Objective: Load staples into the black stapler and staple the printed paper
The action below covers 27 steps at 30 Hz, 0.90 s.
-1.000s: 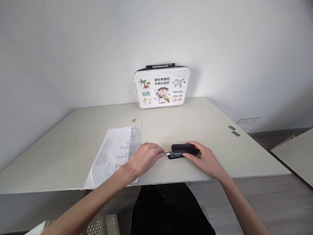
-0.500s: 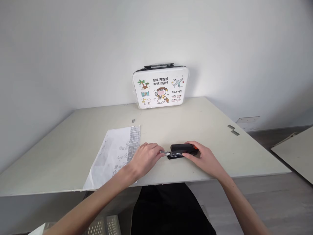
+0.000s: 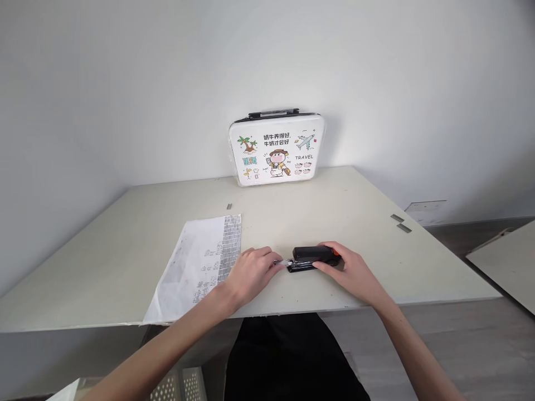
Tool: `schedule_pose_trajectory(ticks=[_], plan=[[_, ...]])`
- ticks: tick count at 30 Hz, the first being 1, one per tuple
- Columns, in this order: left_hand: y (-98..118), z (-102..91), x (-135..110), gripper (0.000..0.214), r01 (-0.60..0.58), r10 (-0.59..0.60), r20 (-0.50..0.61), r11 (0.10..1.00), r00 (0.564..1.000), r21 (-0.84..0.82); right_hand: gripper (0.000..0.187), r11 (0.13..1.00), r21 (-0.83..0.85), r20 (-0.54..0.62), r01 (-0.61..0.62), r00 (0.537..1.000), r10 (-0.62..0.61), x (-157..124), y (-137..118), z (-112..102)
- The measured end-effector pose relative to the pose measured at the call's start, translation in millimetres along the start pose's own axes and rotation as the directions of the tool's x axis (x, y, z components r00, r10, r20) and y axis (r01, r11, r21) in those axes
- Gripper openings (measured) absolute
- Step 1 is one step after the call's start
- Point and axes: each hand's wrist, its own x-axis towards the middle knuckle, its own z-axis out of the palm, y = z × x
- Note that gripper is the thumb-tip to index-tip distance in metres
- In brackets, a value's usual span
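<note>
A black stapler (image 3: 315, 255) with an orange part at its rear lies near the table's front, its metal end pointing left. My right hand (image 3: 349, 273) is closed round its rear end, thumb along the near side. From the front end juts a thin metal piece (image 3: 283, 262), pinched between the thumb and fingers of my left hand (image 3: 253, 275). Whether that piece is a staple strip or the stapler's inner slide, I cannot tell. Just left of my left hand lies a printed sheet of paper (image 3: 188, 262), partly covered by my forearm.
A white cartoon-printed case (image 3: 278, 150) with a black handle stands against the wall at the table's back. Two small grey metal strips (image 3: 404, 228) lie near the right edge, and a shorter strip (image 3: 229, 206) behind the paper. Perforated baskets (image 3: 192, 384) sit below the table.
My left hand still pinches the metal piece at the stapler's front, its grip slightly shifted. The right hand keeps its hold. The whole view has moved a little.
</note>
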Motion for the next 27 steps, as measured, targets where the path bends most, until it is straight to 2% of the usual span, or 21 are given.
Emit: schedule_pose_trajectory(ticks=[4, 9, 13, 17, 22, 27], plan=[[-14.7, -1.0, -7.2, 0.033, 0.024, -0.019, 0.032, 0.991, 0.999, -0.134, 0.037, 1.0, -0.011, 0.004, -0.003, 1.0, 0.003, -0.2, -1.0, -0.5], [-35.1, -7.1, -6.7, 0.032, -0.073, 0.099, 0.062, 0.941, 0.993, -0.33, 0.038, 0.999, -0.012, -0.035, 0.032, 0.999, -0.033, -0.2, -1.3, -0.6], [-45.8, -5.3, 9.3, 0.036, -0.166, 0.213, 0.069, 0.896, 0.975, -0.411, 0.035, 1.0, -0.022, -0.01, 0.016, 1.0, -0.017, 0.3, 1.0, -1.4], [-48.1, 3.9, 31.2, 0.045, -0.202, 0.267, 0.071, 0.856, 0.961, -0.477, 0.038, 1.0, -0.001, 0.02, 0.003, 1.0, -0.003, 0.6, 2.9, -2.6], [-46.3, 12.6, 54.9, 0.05, -0.172, 0.265, 0.107, 0.834, 0.958, -0.524, 0.04, 0.996, 0.094, 0.06, 0.012, 0.998, -0.018, 0.3, 0.6, -4.2], [-42.6, 15.0, 71.2, 0.057, -0.129, 0.254, 0.15, 0.817, 0.955, -0.562, 0.039, 0.994, 0.099, 0.073, 0.043, 0.996, -0.05, 0.0, -3.7, -6.5]])
